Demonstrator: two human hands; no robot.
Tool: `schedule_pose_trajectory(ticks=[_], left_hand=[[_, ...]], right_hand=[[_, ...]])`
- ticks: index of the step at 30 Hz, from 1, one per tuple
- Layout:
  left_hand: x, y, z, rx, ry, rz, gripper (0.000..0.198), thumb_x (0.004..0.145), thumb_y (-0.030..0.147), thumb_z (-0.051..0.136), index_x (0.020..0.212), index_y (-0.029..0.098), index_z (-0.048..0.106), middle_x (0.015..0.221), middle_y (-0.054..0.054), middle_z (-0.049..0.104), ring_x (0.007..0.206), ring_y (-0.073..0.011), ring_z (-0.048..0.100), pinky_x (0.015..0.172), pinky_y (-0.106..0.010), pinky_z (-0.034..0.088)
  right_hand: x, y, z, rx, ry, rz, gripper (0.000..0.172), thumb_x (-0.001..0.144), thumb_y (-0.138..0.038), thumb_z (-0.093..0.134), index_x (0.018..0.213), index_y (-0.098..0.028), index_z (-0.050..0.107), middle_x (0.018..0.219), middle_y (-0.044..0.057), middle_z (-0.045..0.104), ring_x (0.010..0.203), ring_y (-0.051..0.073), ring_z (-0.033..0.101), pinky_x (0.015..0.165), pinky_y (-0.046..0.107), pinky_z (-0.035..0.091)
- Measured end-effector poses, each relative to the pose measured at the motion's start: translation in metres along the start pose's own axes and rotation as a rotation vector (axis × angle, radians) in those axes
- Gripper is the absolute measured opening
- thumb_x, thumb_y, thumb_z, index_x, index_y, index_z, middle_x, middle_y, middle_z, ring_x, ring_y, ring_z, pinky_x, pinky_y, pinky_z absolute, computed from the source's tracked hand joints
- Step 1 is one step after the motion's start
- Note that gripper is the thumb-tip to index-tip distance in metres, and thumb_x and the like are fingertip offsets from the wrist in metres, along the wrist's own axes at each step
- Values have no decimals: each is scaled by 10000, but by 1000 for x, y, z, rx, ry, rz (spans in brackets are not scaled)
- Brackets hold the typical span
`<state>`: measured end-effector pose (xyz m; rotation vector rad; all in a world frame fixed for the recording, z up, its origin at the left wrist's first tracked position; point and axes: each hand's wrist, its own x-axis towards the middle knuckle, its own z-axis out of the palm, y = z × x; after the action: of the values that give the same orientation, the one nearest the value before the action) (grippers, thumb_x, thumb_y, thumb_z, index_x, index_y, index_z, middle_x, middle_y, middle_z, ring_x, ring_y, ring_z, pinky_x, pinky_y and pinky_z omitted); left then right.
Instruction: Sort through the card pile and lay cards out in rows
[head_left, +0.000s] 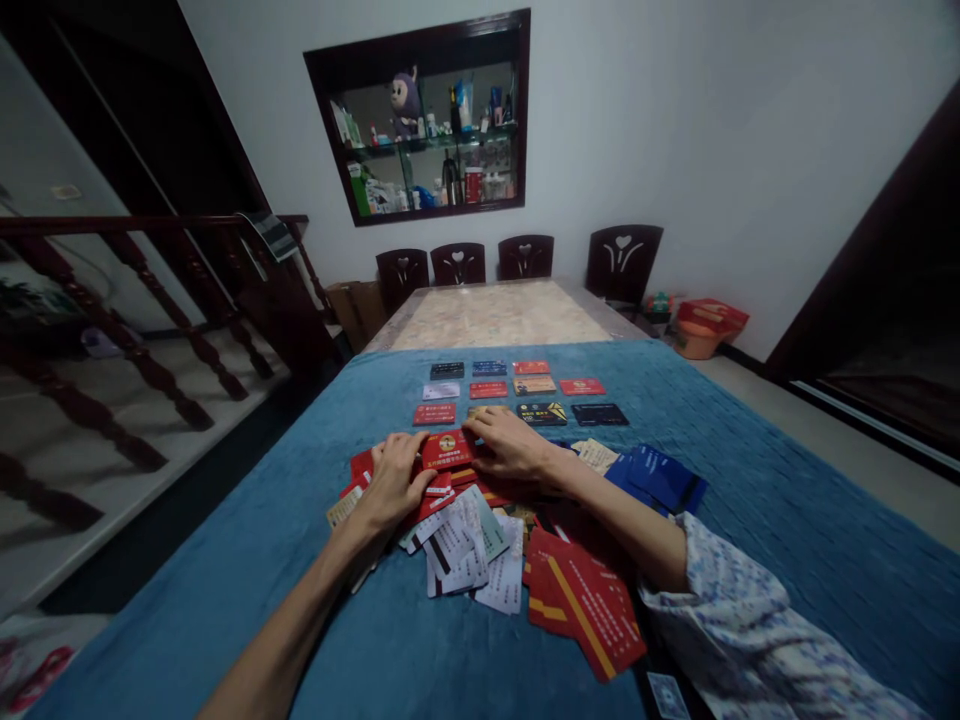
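Note:
A loose heap of plastic cards [480,550], red, white and blue, lies on the blue cloth [787,540] in front of me. Both hands hold one red card with a gold emblem [447,448] at the far edge of the heap. My left hand [396,482] pinches its left end with bent fingers. My right hand [511,446] grips its right end, fingers curled over the heap. Beyond the hands, several cards lie face up in neat rows [517,392].
The cloth covers the near part of a long table; bare marble top [495,315] shows farther off. Dark wooden chairs [622,262] stand at the far end. A stair railing [150,330] runs along the left. A wall niche [431,120] holds bottles and a toy.

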<state>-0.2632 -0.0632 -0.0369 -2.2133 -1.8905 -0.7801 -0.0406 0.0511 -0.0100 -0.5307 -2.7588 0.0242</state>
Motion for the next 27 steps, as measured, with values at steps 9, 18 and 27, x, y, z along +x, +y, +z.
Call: schedule_pose_trajectory(ticks=[9,18,27], left_hand=[[8,5,-5,60,-16,1,406,808,175,650,1208,199,586,1215,-115,600,1158,-310,510,963,-500,378],[21,25,-9,92,-129,-21,385,810,166,649,1189,211,603,1208,-94,595,1140,-295,496,971,-480,359],[46,58,-16,113,-322,-88,424,802,206,660,1220,206,592,1247,-105,573,1226,-316,465,1024,-505,313]], right_hand=[[1,-1,-4,-51,-4,21,433,807,-372,701,1167,-149,613,1199,151,590,1087,287,482,883,418,435],[-8,2,-18,-51,-74,77,499,803,-444,725,1186,-143,617,1190,160,586,1090,299,485,834,403,442],[-23,10,-43,-65,-163,126,389,836,-415,699,1128,-163,654,1172,148,588,1111,296,471,815,368,436]])
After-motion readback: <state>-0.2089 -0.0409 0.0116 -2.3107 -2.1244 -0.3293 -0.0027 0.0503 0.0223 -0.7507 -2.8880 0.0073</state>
